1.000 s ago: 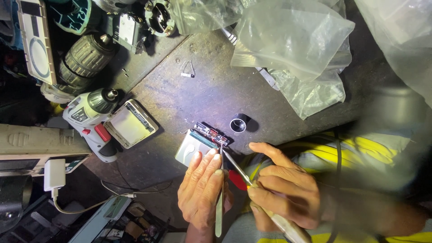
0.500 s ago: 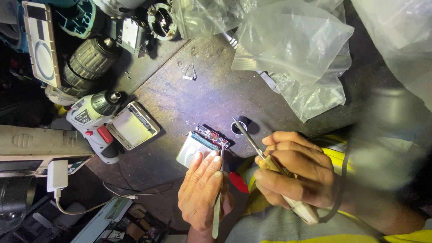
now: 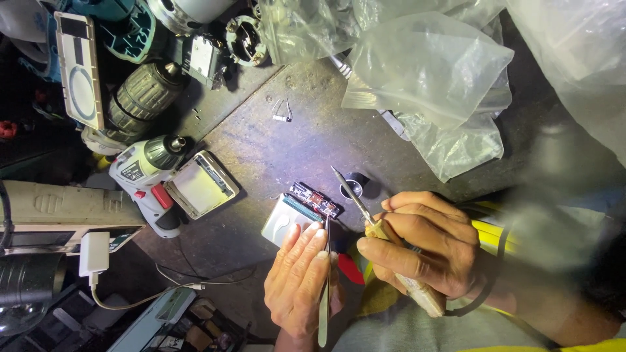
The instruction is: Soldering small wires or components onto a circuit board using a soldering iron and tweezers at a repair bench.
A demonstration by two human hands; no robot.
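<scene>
The bench (image 3: 287,143) is carrying the work under a bright pool of light, a dark, worn metal surface. Clear plastic bags (image 3: 430,85) are lying along its far edge, and a grey cordless drill (image 3: 147,176) is lying beside an opened casing (image 3: 201,184) at its left side. The small silver battery pack (image 3: 287,218) with its circuit strip (image 3: 315,199) is lying near the front edge, just beside a small black ring-shaped part (image 3: 355,184).

The left hand (image 3: 300,283) is resting its fingertips on the pack, its grip pinching metal tweezers (image 3: 324,293) whose tips are reaching toward the strip. The right hand (image 3: 424,248) is closing its grip around the wooden handle of a soldering iron (image 3: 365,212), whose tip is hanging above the bench, just clear of the strip.

In the inspector's judgement, joint work on the strip is in hand. The next move calls for a steady pack and a precisely placed tip.
</scene>
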